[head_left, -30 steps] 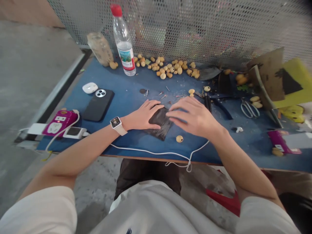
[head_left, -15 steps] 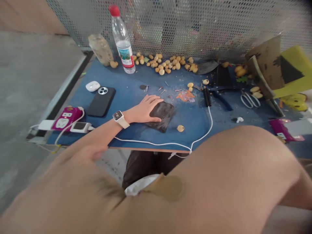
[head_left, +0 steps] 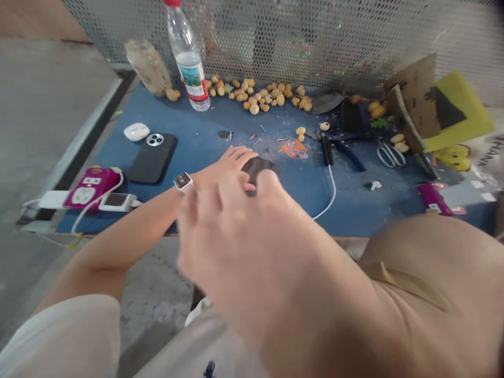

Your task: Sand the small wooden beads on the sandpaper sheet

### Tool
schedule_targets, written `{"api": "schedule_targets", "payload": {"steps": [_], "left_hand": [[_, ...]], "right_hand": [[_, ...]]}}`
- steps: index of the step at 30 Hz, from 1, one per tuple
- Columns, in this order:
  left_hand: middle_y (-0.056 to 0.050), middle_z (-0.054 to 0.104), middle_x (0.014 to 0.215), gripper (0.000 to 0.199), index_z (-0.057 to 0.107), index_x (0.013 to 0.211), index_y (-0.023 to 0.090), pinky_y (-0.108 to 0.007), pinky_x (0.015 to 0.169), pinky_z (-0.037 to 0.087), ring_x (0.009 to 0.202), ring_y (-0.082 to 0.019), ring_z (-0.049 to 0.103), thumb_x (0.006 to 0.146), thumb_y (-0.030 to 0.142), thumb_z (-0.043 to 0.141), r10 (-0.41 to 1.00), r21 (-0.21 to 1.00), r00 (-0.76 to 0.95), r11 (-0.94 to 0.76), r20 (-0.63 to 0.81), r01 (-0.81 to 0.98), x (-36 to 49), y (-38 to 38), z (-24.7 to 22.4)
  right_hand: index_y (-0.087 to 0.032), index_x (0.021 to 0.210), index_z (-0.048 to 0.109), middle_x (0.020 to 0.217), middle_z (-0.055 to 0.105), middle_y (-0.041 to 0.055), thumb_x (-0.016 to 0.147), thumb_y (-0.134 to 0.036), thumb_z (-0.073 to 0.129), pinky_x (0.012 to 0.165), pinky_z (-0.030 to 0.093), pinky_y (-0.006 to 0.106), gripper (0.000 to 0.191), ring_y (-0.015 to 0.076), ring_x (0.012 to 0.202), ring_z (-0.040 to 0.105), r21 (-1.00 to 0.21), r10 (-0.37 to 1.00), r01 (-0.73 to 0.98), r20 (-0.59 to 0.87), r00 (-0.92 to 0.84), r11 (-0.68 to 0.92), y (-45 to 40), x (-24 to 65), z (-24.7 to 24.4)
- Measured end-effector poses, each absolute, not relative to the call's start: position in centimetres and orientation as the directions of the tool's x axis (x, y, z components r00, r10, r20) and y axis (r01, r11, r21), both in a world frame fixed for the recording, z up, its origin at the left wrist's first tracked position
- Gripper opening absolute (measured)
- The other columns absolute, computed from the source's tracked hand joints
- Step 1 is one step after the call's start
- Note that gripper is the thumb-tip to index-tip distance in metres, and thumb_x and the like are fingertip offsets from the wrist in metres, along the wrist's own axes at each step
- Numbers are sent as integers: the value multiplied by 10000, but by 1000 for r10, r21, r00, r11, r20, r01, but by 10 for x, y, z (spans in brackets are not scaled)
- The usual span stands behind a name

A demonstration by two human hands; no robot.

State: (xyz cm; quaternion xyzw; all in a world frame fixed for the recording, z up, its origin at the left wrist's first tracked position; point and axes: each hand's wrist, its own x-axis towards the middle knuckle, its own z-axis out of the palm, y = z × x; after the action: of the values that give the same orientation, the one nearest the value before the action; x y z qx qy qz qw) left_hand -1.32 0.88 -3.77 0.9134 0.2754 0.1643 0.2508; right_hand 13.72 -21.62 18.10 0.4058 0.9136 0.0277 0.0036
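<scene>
My left hand [head_left: 236, 160], with a watch [head_left: 183, 181] on its wrist, lies flat with fingers spread on a dark, flat square piece [head_left: 262, 167] on the blue table. My right hand [head_left: 252, 226] is raised close to the camera, above the near table edge and in front of part of the dark piece. It is blurred and its fingers bend away from me. Their tips are hidden, so I cannot see whether anything is in them. Beyond the left hand lie small nails [head_left: 256, 142] and an orange crumbly patch [head_left: 294, 148].
A water bottle [head_left: 192, 79] stands at the back beside many small round yellowish fruits [head_left: 279, 98]. A phone [head_left: 153, 160] and a purple power strip [head_left: 88, 188] lie left. Pliers [head_left: 348, 152], scissors [head_left: 391, 155], a black-handled corded tool [head_left: 326, 149] and cardboard [head_left: 417, 100] are right.
My right hand has come up into view in front of the camera. My left hand stays on the dark piece. The view has shifted slightly, and the loose fruit near the piece is now hidden.
</scene>
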Motion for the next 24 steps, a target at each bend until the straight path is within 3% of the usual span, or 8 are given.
{"api": "schedule_targets", "payload": {"steps": [4,8,12,15,17,20,24], "left_hand": [[-226,531,1886,1038,531,1830,259,-768,1549,210,1819,-507,409,1039,853,845,534,511,822,-771,196,380,-14,6,-32],[-265,509,1890,1108,514,1838,229,-782,1547,209,1813,-526,415,1042,958,765,542,495,815,-776,204,392,-15,6,-30],[-265,428,1941,1144,465,1858,227,-748,1564,193,1839,-515,392,1048,995,718,551,506,815,-763,181,403,-14,7,-31],[-243,421,1948,1113,444,1861,257,-731,1571,189,1843,-500,403,1053,961,745,551,523,817,-753,169,399,-14,6,-30],[-231,424,1949,1065,447,1854,274,-709,1573,214,1852,-485,400,1056,881,804,551,532,816,-750,174,393,-14,5,-28],[-226,418,1954,1011,466,1841,289,-666,1563,295,1862,-462,404,1037,718,905,557,539,806,-750,200,384,-16,6,-26],[-218,383,1978,985,496,1820,316,-671,1536,369,1867,-461,406,1010,633,961,579,562,788,-731,209,387,-19,7,-25]], "right_hand": [[-211,1253,852,1058,860,146,1025,-63,758,680,624,396,288,324,917,818,204,801,775,-136,-583,598,-206,168,160],[-129,1351,776,1184,812,170,986,83,681,619,474,345,432,257,842,800,222,828,812,-315,-463,539,-178,210,128],[-152,1289,767,1222,811,133,1072,69,604,725,447,343,350,222,859,780,41,756,823,-425,-499,566,-153,241,100],[-185,1106,764,1152,817,101,1072,49,596,828,471,337,291,237,987,776,-155,718,824,-421,-554,545,-133,258,88],[-203,997,734,1086,811,77,984,52,651,863,485,330,269,231,995,750,-287,688,796,-400,-606,534,-115,271,83],[-223,938,719,981,793,28,862,42,683,832,500,319,278,187,843,697,-462,679,706,-262,-686,536,-84,290,73],[-249,1058,761,957,823,31,985,-237,780,792,560,344,77,203,775,717,-606,832,632,94,-547,483,-52,309,44]]}}
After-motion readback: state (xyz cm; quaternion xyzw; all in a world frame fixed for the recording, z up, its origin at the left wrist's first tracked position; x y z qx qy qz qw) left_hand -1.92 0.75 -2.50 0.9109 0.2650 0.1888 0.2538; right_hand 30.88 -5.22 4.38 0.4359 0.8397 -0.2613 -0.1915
